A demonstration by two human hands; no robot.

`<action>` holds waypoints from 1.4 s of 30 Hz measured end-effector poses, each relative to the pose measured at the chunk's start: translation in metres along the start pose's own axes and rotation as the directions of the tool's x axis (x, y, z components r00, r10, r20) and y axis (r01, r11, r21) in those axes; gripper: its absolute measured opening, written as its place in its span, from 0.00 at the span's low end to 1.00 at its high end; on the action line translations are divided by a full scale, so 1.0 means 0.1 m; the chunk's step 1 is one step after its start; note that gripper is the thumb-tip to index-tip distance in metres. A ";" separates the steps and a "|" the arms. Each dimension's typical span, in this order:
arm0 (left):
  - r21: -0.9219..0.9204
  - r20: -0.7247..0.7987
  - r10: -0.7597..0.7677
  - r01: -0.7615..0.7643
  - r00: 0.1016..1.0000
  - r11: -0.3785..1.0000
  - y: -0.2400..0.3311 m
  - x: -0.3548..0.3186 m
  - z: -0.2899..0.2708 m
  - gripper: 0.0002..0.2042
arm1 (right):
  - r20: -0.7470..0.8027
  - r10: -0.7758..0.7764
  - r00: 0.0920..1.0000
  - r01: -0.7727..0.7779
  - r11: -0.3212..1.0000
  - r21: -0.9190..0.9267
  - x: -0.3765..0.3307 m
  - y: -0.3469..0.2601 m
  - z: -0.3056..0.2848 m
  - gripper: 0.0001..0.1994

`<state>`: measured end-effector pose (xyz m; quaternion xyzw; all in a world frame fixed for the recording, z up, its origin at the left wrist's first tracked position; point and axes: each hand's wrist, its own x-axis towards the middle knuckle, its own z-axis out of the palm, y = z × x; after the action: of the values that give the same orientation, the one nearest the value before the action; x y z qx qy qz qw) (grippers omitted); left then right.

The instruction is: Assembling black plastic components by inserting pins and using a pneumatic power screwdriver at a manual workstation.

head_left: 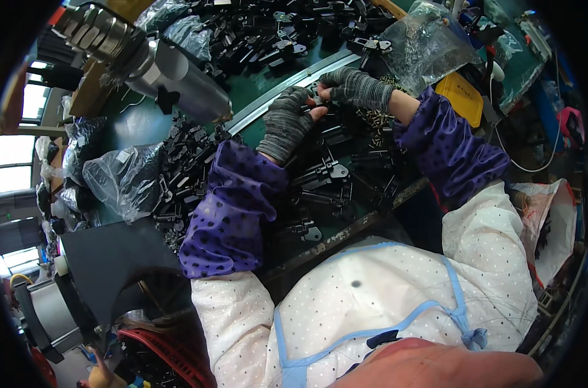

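Observation:
Both my hands wear grey knit gloves and purple sleeve covers. My left hand [287,119] and my right hand [353,86] meet at a small black and silver metal part [318,97], gripped between the fingertips of both. Under my hands lie several black metal bracket parts [323,173] on the green bench [255,84]. A scatter of small brass screws [371,118] lies by my right wrist.
A grey metal press cylinder [171,71] stands at the left. Clear plastic bags of black parts [122,178] sit left, another bag [426,42] top right. A yellow tray [463,97] lies at right. A heap of black parts [268,32] fills the far bench.

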<state>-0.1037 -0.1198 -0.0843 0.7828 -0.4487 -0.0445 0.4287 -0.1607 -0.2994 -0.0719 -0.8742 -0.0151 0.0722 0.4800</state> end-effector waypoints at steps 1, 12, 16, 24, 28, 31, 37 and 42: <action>0.050 0.000 -0.018 0.018 1.000 0.999 0.03 0.01 0.00 0.13 | 0.002 0.001 1.000 -0.001 1.000 -0.004 0.00 0.00 0.00 0.11; 0.027 0.079 -0.177 0.175 0.981 0.984 -0.07 0.01 0.05 0.12 | -0.241 -0.396 0.886 0.415 0.910 0.028 -0.06 -0.86 -0.13 0.38; 0.119 0.060 -0.103 0.095 0.993 0.988 -0.30 0.07 0.27 0.12 | -0.438 -0.780 0.448 0.867 0.499 -0.003 0.09 -1.38 0.16 0.37; -0.036 0.040 -0.136 0.137 0.990 0.990 0.11 0.03 0.05 0.09 | -0.667 -0.518 0.535 0.790 0.587 0.178 0.49 -0.64 -0.20 0.20; -0.057 0.053 -0.191 0.194 0.980 0.979 0.07 0.00 0.03 0.08 | -0.547 -0.307 0.779 0.614 0.552 0.564 0.48 -0.20 -0.30 0.17; -0.062 0.052 -0.203 0.206 0.978 0.977 0.08 -0.01 0.01 0.08 | -0.409 -0.320 0.855 0.519 0.540 0.662 0.30 -0.36 -0.17 0.14; -0.029 0.039 -0.143 0.144 0.989 0.989 0.05 0.00 0.04 0.08 | -0.491 -0.282 0.824 0.558 0.548 0.623 0.16 -0.53 -0.08 0.16; -0.078 0.045 -0.159 0.162 0.986 0.984 0.06 0.00 0.05 0.08 | -0.499 -0.285 0.818 0.550 0.640 0.536 0.24 -0.38 -0.07 0.18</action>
<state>-0.1100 -0.1246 -0.0832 0.7974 -0.3904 -0.1121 0.4464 -0.1346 -0.2828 -0.0387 -0.6153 -0.1039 -0.2079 0.7532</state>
